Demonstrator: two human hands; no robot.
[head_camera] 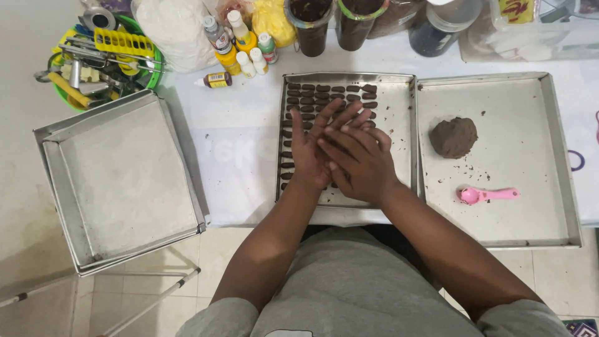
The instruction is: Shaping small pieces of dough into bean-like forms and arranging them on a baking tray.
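Observation:
My left hand and my right hand are pressed palm to palm above a metal baking tray. The right hand lies across the left, fingers stretched out. Whether anything is held between the palms is hidden. Several small dark brown dough pieces lie in rows on the tray's far left part, partly covered by my hands. To the right, a second metal tray holds a lump of brown dough and a pink measuring spoon.
Stacked empty square pans sit at the left on a stand. A green basket of utensils is at the far left. Small colouring bottles, jars and bags line the far edge.

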